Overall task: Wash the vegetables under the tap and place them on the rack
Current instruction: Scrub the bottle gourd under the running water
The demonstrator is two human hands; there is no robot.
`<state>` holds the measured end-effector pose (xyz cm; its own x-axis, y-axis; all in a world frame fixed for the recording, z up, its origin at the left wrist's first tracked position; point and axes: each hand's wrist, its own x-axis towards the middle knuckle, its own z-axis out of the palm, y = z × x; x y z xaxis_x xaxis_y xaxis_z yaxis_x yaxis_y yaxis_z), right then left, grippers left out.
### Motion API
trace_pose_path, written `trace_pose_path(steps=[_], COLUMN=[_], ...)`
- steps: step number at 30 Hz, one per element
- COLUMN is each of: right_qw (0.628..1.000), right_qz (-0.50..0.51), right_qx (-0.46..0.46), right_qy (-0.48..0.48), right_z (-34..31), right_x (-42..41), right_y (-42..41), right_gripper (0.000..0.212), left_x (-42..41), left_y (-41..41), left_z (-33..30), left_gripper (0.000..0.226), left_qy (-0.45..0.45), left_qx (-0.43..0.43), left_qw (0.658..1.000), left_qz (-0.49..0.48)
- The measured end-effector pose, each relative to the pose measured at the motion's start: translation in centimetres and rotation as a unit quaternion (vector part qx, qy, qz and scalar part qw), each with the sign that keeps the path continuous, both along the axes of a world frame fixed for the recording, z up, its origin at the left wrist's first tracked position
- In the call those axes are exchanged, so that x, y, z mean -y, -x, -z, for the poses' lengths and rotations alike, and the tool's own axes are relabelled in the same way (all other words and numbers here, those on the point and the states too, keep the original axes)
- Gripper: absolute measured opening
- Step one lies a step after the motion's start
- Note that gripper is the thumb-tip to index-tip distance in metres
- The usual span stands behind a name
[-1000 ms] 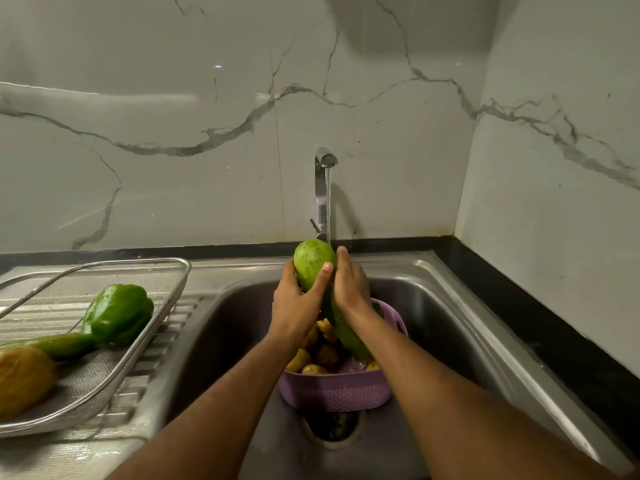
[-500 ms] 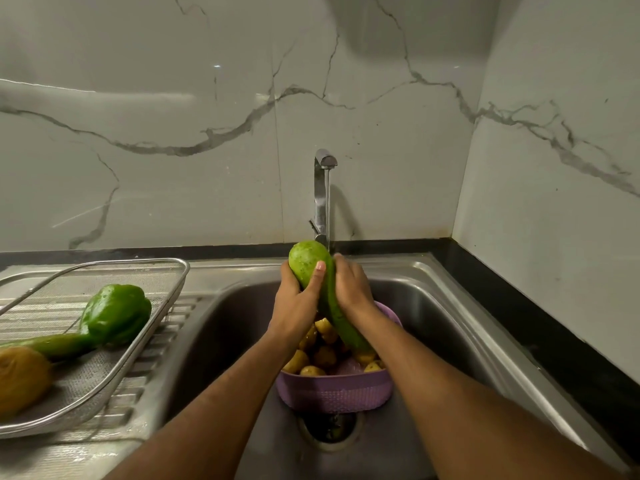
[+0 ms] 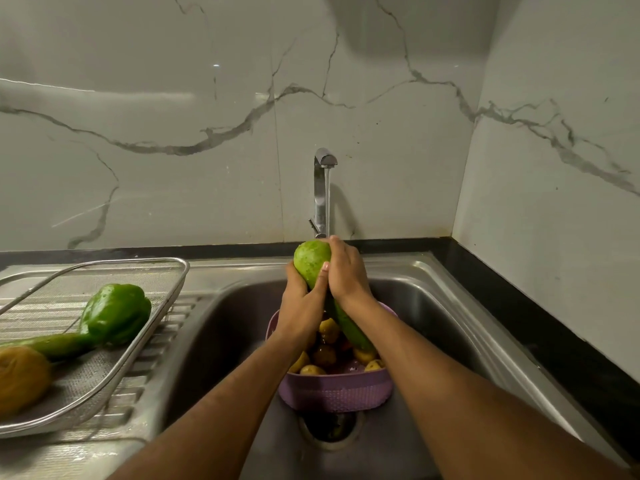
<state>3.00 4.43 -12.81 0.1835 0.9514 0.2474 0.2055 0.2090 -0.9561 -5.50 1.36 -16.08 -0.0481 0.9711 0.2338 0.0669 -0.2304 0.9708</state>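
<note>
Far left, on the ribbed draining board: the wire mesh rack (image 3: 104, 358), tilted a little toward the sink. In it lie a brownish-yellow vegetable (image 3: 20, 375), a long green one (image 3: 59, 344) and a green capsicum (image 3: 116, 315), all glistening. My guess is these are the washed ones, parked there to drip.

Centre: the steel sink (image 3: 221, 341), with a purple plastic basket (image 3: 336, 393) sitting over the drain. It holds small potatoes (image 3: 325, 355), apparently still unwashed. Keeping the basket under the work lets runoff fall through.

Above the basket I'm holding a long green gourd (image 3: 311, 261) steeply tilted, blunt end up beneath the tap (image 3: 323, 188), lower end down among the potatoes. Water is running. Left hand (image 3: 301, 306) grips the gourd from the near side, thumb across its front. Right hand (image 3: 346, 271) is wrapped over the upper part, fingertips reaching the top. The two-handed grip suits rubbing a slick, heavy piece without dropping it.

Against half a second ago: the right hand has slid up toward the gourd's top end, covering more of it; the left sits about as before. The gourd remains under the stream. Rack contents unchanged.

Right: black table edge (image 3: 519, 323) and marble-pattern wall.
</note>
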Motion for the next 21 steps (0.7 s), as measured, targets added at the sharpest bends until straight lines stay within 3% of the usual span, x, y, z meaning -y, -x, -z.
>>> trace_pose_path(steps=[3, 7, 11, 14, 17, 21], right_qw=[1.0, 0.998, 0.997, 0.996, 0.996, 0.978], right_qz=[-0.011, 0.011, 0.039, 0.012, -0.015, -0.044], right_qx=[-0.002, 0.038, 0.046, 0.072, -0.012, -0.092], right_qy=[-0.018, 0.049, 0.052, 0.05, 0.088, 0.181], right_z=[0.5, 2.7, 2.8, 2.6, 2.5, 2.6], right_x=[0.3, 1.0, 0.8, -0.9, -2.1, -1.9], right_y=[0.2, -1.7, -2.2, -1.8, -1.6, -1.7], right_gripper=[0.051, 0.044, 0.045, 0.04, 0.04, 0.04], left_x=[0.1, -0.3, -0.3, -0.4, -0.6, -1.2], left_y=[0.0, 0.4, 0.4, 1.1, 2.1, 3.1], left_z=[0.1, 0.0, -0.2, -0.7, -1.3, -1.4], left_gripper=[0.048, 0.058, 0.059, 0.05, 0.033, 0.037], left_qy=[0.003, 0.01, -0.005, -0.038, -0.052, -0.027], left_qx=[0.009, 0.027, 0.044, 0.018, 0.008, 0.031], left_qw=[1.0, 1.0, 0.999, 0.999, 0.999, 0.998], left_qz=[-0.001, -0.01, -0.026, -0.018, -0.003, 0.043])
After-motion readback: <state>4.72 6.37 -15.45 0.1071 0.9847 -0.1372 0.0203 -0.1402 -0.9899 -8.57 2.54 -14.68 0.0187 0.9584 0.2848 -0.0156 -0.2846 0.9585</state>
